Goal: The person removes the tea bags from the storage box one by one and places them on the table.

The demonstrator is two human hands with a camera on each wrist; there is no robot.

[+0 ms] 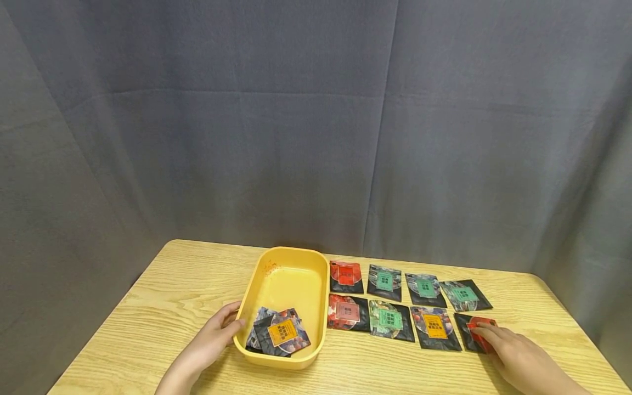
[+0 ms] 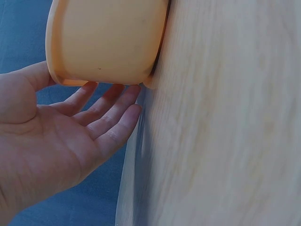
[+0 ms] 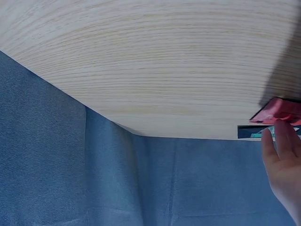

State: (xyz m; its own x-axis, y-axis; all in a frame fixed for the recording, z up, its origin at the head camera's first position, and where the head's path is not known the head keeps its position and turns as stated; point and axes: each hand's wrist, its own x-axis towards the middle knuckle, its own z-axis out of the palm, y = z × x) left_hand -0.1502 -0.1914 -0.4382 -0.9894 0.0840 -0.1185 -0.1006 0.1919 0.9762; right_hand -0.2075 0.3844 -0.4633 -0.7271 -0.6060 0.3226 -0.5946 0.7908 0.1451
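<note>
My left hand (image 1: 214,337) holds the left rim of a yellow plastic bin (image 1: 318,307), thumb at the rim and fingers along the outer wall. The left wrist view shows that hand (image 2: 70,136) against the bin (image 2: 108,40). Inside the bin's near end lies a small overlapping pile of sachets, with an orange-labelled sachet (image 1: 288,332) on top. My right hand (image 1: 523,356) rests its fingertips on a red-and-black sachet (image 1: 466,328) at the near right end of two rows. In the right wrist view, fairly straight fingers of this hand (image 3: 287,160) touch the red sachet (image 3: 275,110).
Several more flat sachets lie right of the bin, among them a red one (image 1: 345,276), a green-labelled one (image 1: 385,281) and an orange-labelled one (image 1: 436,327). The wooden table (image 1: 192,280) ends at a grey curtain (image 1: 296,164) behind and at the sides.
</note>
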